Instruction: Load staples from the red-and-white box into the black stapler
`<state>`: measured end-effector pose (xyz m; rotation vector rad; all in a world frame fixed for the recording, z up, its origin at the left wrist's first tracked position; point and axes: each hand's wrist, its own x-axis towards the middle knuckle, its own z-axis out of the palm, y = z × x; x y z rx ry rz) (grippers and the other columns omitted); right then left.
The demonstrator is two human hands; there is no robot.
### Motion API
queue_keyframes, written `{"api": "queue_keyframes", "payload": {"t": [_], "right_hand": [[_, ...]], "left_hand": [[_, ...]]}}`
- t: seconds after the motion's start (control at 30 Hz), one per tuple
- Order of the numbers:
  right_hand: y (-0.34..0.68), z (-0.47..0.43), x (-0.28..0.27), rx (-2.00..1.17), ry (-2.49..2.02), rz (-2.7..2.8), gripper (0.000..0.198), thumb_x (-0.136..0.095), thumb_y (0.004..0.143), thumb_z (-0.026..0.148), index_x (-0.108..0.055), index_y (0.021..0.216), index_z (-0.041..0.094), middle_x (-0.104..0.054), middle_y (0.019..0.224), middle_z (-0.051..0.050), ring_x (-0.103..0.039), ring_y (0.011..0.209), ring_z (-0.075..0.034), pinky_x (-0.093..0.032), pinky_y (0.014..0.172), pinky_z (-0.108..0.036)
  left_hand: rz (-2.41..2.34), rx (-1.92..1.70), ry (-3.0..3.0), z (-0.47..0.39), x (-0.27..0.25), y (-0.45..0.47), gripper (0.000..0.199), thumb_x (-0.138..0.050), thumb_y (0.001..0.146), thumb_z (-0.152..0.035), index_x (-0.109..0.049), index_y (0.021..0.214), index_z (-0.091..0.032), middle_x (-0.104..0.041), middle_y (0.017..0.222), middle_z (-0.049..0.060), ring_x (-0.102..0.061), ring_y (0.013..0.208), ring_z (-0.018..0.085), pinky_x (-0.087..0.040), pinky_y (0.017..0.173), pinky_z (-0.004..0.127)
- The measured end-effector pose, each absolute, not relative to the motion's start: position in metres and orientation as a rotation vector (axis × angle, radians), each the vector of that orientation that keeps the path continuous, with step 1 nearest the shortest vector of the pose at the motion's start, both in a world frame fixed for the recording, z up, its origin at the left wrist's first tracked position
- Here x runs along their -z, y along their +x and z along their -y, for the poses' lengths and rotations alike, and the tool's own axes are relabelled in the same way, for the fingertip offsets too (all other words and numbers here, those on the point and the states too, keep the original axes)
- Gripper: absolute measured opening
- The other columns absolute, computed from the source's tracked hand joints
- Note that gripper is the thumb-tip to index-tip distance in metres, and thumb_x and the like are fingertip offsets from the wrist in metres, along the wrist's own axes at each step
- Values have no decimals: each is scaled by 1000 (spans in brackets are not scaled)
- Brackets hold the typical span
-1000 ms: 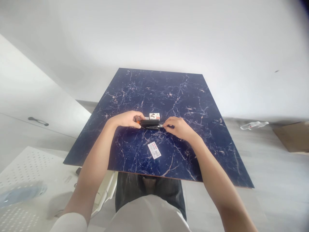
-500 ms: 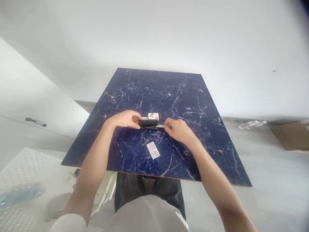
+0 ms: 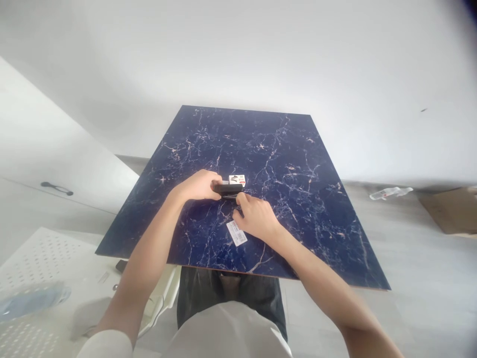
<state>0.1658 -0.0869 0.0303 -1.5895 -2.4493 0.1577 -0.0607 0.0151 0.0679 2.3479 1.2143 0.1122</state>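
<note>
Nearest me is the person's white shirt (image 3: 227, 328), above dark trousers (image 3: 197, 293), close against a bench (image 3: 309, 238) with a deep blue, white-veined top. A white printed card (image 3: 237, 237) lies flat near its front edge, just short of the right hand (image 3: 256, 215). That hand's fingertips meet the right end of a black stapler (image 3: 228, 188), with the thumb spread lower; I cannot tell whether this grip pinches anything. The left hand (image 3: 201, 185) has a firm, nearly closed grip on the stapler's left end, thumb in front, fingers behind. The stapler lies crosswise around the middle of the bench. To work it well, I'd judge, the left hand should keep the body level and steady while the right works gently, straight along its length, fingertips clear of any pinching parts. Just behind stands a small white box (image 3: 237, 180), best left unknocked; farthest off rises a pale wall (image 3: 242, 54).
</note>
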Motion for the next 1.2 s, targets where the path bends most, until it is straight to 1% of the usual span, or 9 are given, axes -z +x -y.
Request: {"api": "queue_keyframes", "payload": {"t": [0.1, 0.27, 0.43, 0.6, 0.73, 0.83, 0.93, 1.07, 1.2], "right_hand": [[176, 79, -35, -158, -1676, 2269, 15, -49, 102, 34, -57, 104, 21, -73, 97, -5, -66, 72, -21, -32, 61, -31], [199, 63, -42, -154, -1705, 2028, 30, -43, 109, 44, -58, 95, 22, -69, 95, -5, -64, 74, -20, -36, 64, -31], [203, 58, -35, -258, -1656, 1972, 28, -45, 108, 46, -58, 100, 22, -70, 106, -8, -67, 82, -22, -42, 70, -32], [199, 58, -26, -358, -1695, 1963, 34, -55, 102, 53, -56, 113, 21, -71, 113, -11, -71, 85, -26, -48, 75, -36], [198, 58, -27, -405, -1690, 1958, 46, -58, 101, 50, -52, 133, 18, -72, 127, -16, -74, 96, -30, -53, 84, -40], [198, 59, -29, -424, -1651, 2006, 51, -52, 104, 47, -45, 146, 17, -71, 132, -17, -74, 103, -32, -54, 87, -42], [197, 60, -30, -432, -1649, 2031, 52, -50, 105, 45, -43, 149, 17, -72, 133, -18, -74, 106, -33, -55, 88, -42], [197, 59, -32, -426, -1669, 2051, 53, -49, 106, 45, -44, 149, 16, -71, 134, -18, -73, 109, -34, -55, 89, -42], [198, 60, -35, -430, -1673, 2064, 54, -49, 106, 45, -43, 151, 15, -71, 134, -19, -73, 110, -33, -55, 89, -41]], "left_hand": [[-1241, -134, 2477, -4, -58, -39, 15, -75, 80, -35, -71, 86, -22, -73, 90, 4, -68, 78, 23, -45, 65, 33], [-1393, -451, 2437, 22, -31, 10, 47, -59, 100, -45, -60, 136, -15, -73, 122, 17, -72, 98, 32, -55, 79, 41], [-1147, -468, 2366, 24, -38, 6, 55, -51, 107, -48, -45, 153, -19, -67, 137, 15, -71, 111, 30, -56, 89, 41], [-1106, -281, 2507, 51, -66, -21, 41, -61, 100, -51, -64, 130, -23, -67, 129, 11, -68, 111, 30, -55, 89, 42], [-1027, -235, 2510, 106, -51, -26, 72, -83, 82, -57, -59, 142, -26, -62, 138, 11, -61, 123, 35, -52, 104, 52], [-1155, -410, 2490, 130, -28, -26, 53, -79, 88, -36, -63, 137, -26, -62, 136, 12, -60, 126, 34, -52, 109, 52], [-1197, -595, 2401, 127, -19, -29, 56, -72, 90, -24, -58, 144, -31, -55, 142, 11, -60, 130, 30, -53, 110, 46], [-1312, -773, 2352, 111, -24, -36, 37, -73, 87, -25, -67, 123, -30, -55, 143, 10, -59, 134, 31, -51, 113, 48], [-1412, -555, 2439, 107, -21, -45, 15, -77, 88, -33, -67, 96, -25, -67, 138, 9, -53, 139, 38, -42, 115, 59]]}}
